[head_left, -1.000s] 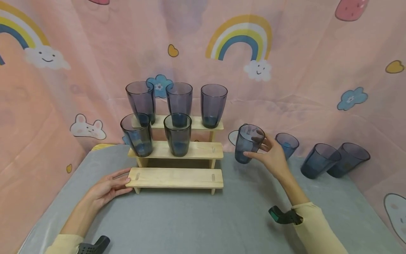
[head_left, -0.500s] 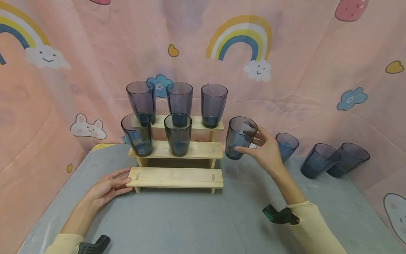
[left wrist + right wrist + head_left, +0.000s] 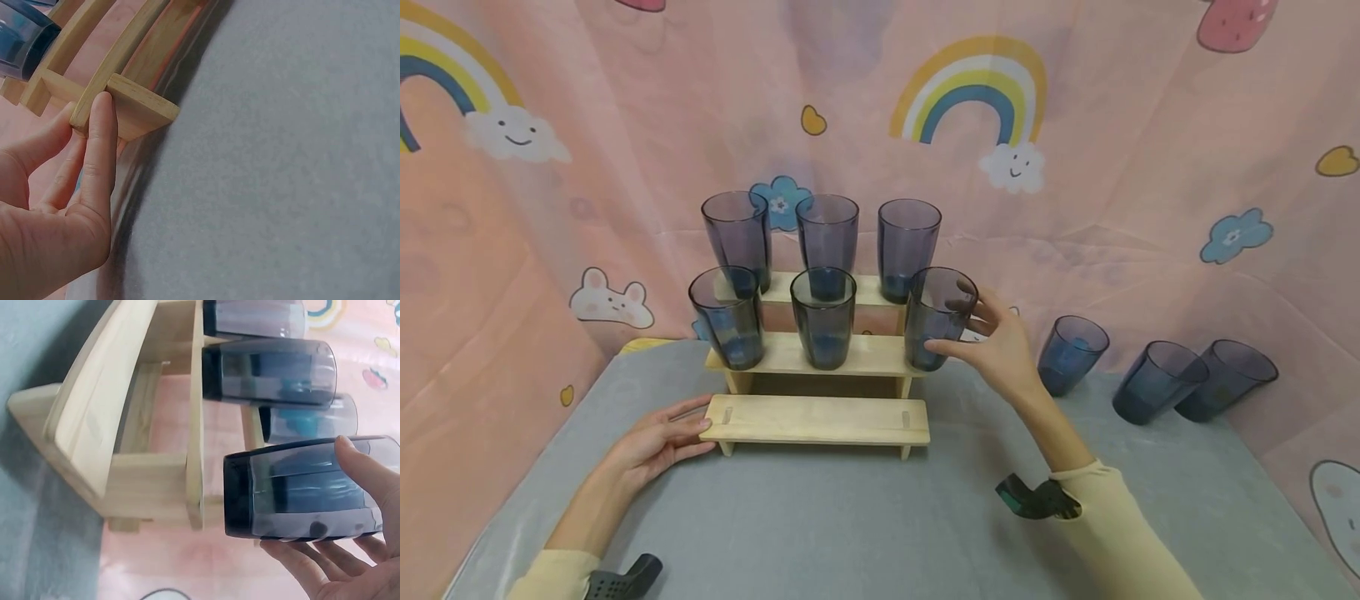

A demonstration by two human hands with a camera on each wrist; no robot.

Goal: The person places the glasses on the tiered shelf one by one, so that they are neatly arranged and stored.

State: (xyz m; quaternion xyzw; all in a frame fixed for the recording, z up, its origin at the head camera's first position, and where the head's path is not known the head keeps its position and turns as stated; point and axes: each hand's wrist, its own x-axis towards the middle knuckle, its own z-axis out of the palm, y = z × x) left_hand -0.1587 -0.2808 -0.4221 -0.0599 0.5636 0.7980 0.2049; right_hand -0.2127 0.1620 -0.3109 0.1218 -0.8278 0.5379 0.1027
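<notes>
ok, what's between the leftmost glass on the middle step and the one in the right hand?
One glass, standing on the middle step with bare wood either side of it. Head view shows it.

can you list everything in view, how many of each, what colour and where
table: 1, grey, under everything
wooden rack: 1, pale wood, on the table
upper glasses: 3, purple-blue, on the top tier
middle glasses: 2, smoky blue, on the middle tier
held glass: 1, smoky blue, just above the middle tier's right end
loose glasses: 3, blue, at right on the table
backdrop: 1, pink with printed pictures, behind the table
yellow item: 1, unclear, table's far left corner
sleeves: 2, pale yellow, on the forearms
wrist devices: 2, black, at the cuffs
left hand: 1, bare, gripping the bottom tier's left end
right hand: 1, bare, around the held glass
</notes>
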